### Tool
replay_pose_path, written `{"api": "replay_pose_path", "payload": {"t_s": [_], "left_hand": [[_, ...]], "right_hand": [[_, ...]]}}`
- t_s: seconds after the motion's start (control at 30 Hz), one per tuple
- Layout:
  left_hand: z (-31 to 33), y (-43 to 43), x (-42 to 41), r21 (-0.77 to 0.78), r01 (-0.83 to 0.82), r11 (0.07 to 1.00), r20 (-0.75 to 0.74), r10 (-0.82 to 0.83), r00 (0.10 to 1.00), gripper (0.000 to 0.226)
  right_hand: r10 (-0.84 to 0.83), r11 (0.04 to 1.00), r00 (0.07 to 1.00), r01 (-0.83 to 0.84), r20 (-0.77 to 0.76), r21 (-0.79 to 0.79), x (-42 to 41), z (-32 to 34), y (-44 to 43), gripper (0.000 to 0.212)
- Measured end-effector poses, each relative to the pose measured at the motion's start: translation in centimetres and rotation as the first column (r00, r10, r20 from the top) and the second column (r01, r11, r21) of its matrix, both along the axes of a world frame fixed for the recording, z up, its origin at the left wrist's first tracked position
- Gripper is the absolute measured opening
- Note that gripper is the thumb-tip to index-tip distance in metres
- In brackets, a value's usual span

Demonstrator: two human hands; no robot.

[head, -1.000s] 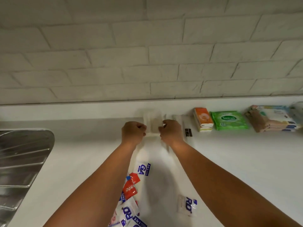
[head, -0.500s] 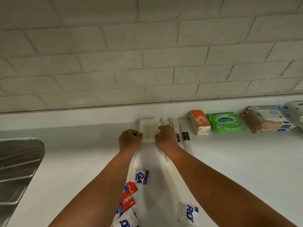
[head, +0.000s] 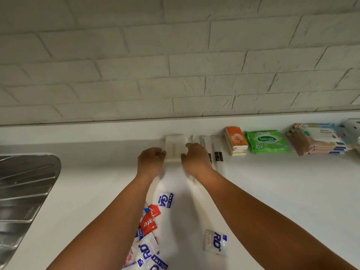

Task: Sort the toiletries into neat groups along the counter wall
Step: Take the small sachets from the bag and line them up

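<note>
Currently the desk point(head: 292, 191) carries a sorted row against the brick wall point(head: 175, 65).

Hazard 1: the steel drainboard point(head: 23, 191) lies at the left, well apart from the row. Any group extended leftward could slide over its edge.

Hazard 2: the stacked tissue packs point(head: 315, 139), green wipes pack point(head: 266, 142) and orange tissue pack point(head: 235, 142) stand close together at the right. A careless forearm sweep could knock them askew.

Hazard 3: the white packet stack point(head: 174, 148), the item being placed, sits at the wall just beside the long white sleeves point(head: 215, 152). The left hand point(head: 151, 162) is at its left edge and the right hand point(head: 196, 159) at its right edge, fingers curled. Blur prevents telling whether either grip is clamped on the stack or only pressed against it. An uneven release would probably skew the stack or drag the top packet forward.

Hazard 4: loose sachets point(head: 149, 224) lie unsorted under and between the forearms. Their slick film is likely to slip or scatter if brushed.
</note>
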State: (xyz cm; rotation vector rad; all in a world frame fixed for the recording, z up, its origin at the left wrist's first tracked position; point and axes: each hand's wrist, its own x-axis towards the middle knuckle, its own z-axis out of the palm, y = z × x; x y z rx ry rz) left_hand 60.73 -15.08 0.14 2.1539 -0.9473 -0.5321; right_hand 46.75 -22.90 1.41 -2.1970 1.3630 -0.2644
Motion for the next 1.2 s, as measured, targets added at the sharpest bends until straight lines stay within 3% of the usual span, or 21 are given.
{"api": "replay_pose_path", "payload": {"t_s": [0.2, 0.37, 0.53, 0.67, 0.83, 0.9, 1.0, 1.1, 1.2], "left_hand": [[2.5, 3.8, -1.8, -0.070, 0.005, 0.998, 0.168, 0.007, 0.986, 0.021], [3.7, 8.3, -3.5, -0.121, -0.084, 0.989, 0.150, 0.101, 0.984, 0.016], [2.4, 12.6, -3.9, -0.048, -0.190, 0.981, 0.151, 0.195, 0.969, 0.019], [0.1, 14.9, -2.4, 0.105, -0.273, 0.956, 0.220, 0.245, 0.944, 0.022], [-1.6, 16.2, -1.0, 0.389, -0.190, 0.902, 0.206, 0.116, 0.972, 0.030], [-2.1, 16.2, -0.6, 0.389, -0.138, 0.911, 0.182, 0.071, 0.981, 0.031], [-2.4, 15.8, -0.5, 0.379, -0.075, 0.922, 0.123, 0.030, 0.992, 0.031], [-2.8, 15.6, 0.1, 0.358, -0.041, 0.933, 0.077, 0.014, 0.997, 0.022], [-2.8, 15.7, 1.2, 0.268, -0.031, 0.963, -0.017, 0.036, 0.999, 0.016]], "right_hand": [[0.212, 0.975, 0.973, -0.204, 0.086, -0.090, -1.8, 1.5, 3.3, 0.044], [0.331, 0.944, 0.933, -0.325, 0.139, -0.063, -2.8, 1.7, 6.5, 0.044], [0.397, 0.918, 0.911, -0.396, 0.116, -0.028, -3.3, 0.3, 9.5, 0.044], [0.419, 0.908, 0.908, -0.419, 0.011, -0.010, -2.4, -0.9, 11.5, 0.051], [0.453, 0.888, 0.877, -0.461, -0.160, -0.011, 0.2, -1.9, 13.5, 0.053], [0.478, 0.851, 0.827, -0.519, -0.296, -0.076, 1.4, -2.1, 14.2, 0.048], [0.463, 0.841, 0.811, -0.529, -0.357, -0.112, 2.6, -2.5, 14.6, 0.044], [0.435, 0.873, 0.847, -0.480, -0.307, -0.085, 3.4, -2.9, 14.8, 0.047], [0.343, 0.939, 0.935, -0.344, -0.089, 0.003, 3.5, -3.2, 14.8, 0.055]]}}
